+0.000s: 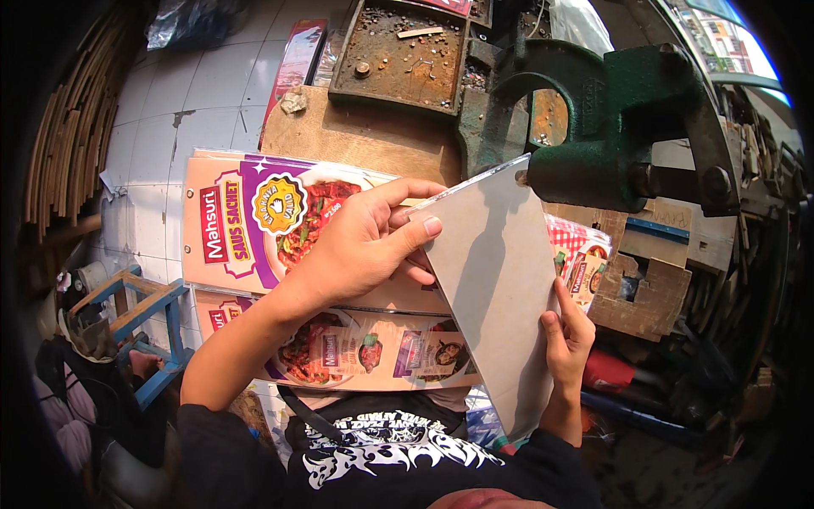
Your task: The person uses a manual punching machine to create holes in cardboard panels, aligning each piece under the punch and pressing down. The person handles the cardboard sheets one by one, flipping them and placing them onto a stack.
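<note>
Here both hands hold one grey card sheet (496, 288), which stands tilted on a corner over the surface. The left hand (360, 242) has its grip clenched on the sheet's upper left edge, thumb on the face and fingers behind. The right hand (566, 339) grasps the lower right edge, its fingers curled round it. The sheet's top corner sits in the mouth of a green cast-iron punch press (610, 127), and a small hole shows just beside that corner. Under the hands lies a stack of printed pink and purple food posters (246, 225) on a wooden board (356, 136). Behind the board stands a rusty metal tray (403, 59) with scraps in it. A blue wooden stool (140, 310) stands on the tiled floor at the left.
</note>
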`<state>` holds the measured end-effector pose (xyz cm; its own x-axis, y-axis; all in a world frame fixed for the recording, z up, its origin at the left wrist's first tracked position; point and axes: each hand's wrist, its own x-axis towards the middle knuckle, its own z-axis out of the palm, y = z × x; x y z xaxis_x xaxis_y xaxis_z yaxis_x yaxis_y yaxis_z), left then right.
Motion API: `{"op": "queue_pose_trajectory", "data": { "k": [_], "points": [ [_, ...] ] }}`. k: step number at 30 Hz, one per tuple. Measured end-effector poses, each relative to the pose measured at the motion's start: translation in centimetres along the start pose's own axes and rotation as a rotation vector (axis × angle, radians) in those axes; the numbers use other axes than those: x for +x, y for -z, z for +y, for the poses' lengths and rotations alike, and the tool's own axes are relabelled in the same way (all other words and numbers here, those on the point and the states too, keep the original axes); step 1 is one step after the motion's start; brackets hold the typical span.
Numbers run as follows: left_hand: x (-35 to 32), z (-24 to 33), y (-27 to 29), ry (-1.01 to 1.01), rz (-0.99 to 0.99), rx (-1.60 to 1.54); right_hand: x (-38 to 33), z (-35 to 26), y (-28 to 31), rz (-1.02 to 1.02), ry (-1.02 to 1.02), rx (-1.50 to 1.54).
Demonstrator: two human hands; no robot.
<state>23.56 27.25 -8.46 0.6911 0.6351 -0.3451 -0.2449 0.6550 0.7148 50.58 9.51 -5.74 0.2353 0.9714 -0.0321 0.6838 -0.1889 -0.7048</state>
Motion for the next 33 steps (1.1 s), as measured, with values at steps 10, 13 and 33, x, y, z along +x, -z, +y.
{"op": "queue_pose_trajectory", "data": {
  "k": [10,13,33],
  "points": [
    [0.1,0.2,0.0,0.018,0.016,0.014,-0.1,1.1,-0.6,0.012,0.061,-0.017],
    [0.1,0.3,-0.1,0.015,0.014,0.041,-0.2,1.1,-0.4,-0.007,0.011,-0.015],
    [0.3,-0.1,0.4,0.021,0.028,0.008,0.5,0.6,-0.2,-0.023,0.004,-0.014]
  ]
}}
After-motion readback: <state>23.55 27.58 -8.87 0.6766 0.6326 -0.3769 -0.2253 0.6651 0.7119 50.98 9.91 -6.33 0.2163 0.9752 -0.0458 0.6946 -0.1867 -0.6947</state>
